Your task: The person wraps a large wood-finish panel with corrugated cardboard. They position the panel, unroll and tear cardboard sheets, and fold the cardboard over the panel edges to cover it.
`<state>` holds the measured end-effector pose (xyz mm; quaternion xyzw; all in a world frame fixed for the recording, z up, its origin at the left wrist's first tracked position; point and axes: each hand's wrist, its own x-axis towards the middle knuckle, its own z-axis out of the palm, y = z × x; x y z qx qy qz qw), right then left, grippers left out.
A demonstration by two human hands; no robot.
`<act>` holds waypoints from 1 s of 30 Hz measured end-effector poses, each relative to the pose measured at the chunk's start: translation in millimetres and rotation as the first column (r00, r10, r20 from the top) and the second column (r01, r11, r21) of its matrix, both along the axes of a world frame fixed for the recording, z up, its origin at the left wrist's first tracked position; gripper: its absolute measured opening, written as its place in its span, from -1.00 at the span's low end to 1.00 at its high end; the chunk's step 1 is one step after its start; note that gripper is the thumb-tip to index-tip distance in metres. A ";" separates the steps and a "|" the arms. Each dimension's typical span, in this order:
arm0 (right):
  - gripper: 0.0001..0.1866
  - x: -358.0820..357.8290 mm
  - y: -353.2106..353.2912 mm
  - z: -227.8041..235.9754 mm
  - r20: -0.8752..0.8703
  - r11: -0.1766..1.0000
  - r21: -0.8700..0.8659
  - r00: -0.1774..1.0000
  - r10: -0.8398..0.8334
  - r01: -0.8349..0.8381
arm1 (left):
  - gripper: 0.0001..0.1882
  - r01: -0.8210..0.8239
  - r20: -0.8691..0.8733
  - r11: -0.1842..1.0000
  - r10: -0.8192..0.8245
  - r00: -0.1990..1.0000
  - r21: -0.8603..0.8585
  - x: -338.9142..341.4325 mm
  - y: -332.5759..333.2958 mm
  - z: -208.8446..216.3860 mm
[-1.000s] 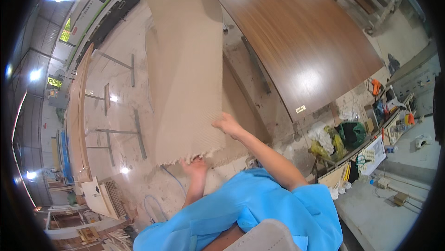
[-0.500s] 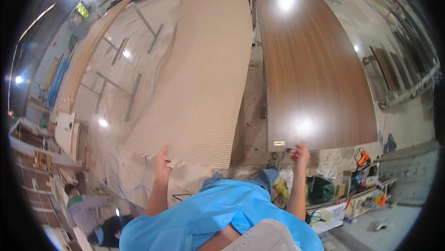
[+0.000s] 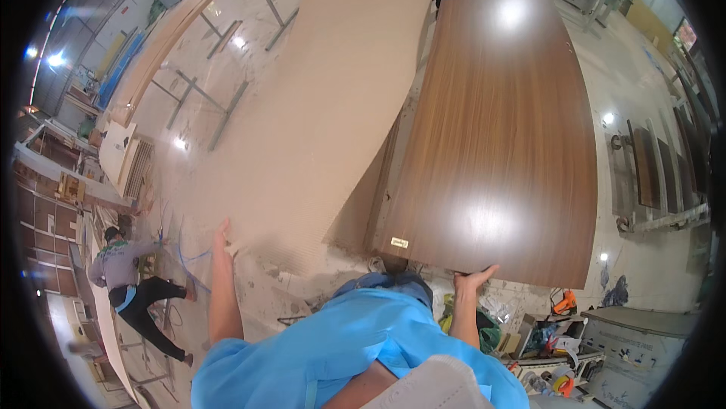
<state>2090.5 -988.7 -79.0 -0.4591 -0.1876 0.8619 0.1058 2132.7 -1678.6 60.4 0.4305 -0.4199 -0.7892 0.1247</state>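
Note:
A long corrugated cardboard sheet stretches away in front of me, its near end blurred. My left hand grips the sheet's near left corner, thumb toward the sheet. To the right lies a large brown wood-grain panel with a glossy face and a small pale label at its near left corner. My right hand is closed on the panel's near edge, thumb on top and the other fingers hidden beneath. Between sheet and panel, a darker board edge shows.
A co-worker bends over at the lower left, near a blue hose. Metal trestles stand at the left. A rack of panels is at the right. Tools and an orange power tool sit on a cart at lower right.
The sheet's near end has shifted left with my left hand. The panel's near end now sits farther left and closer, and my right hand has taken hold of its edge. The view has turned somewhat.

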 end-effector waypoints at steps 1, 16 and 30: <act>-0.12 -4.5 -2.6 6.0 0.115 0.998 0.058 0.993 0.007 -0.013 | -0.62 0.019 0.000 0.999 -0.019 1.000 -0.038 -0.9 -2.1 4.3; -0.05 -9.1 23.3 52.6 0.215 0.984 0.024 0.962 0.168 -0.177 | -0.55 0.085 0.230 0.962 -0.024 0.973 -0.260 37.0 49.4 46.8; -0.36 -19.4 38.6 162.4 0.302 0.977 -0.003 0.931 0.205 -0.214 | -0.43 0.002 -0.242 0.999 -0.015 0.970 -0.053 54.5 193.7 -16.5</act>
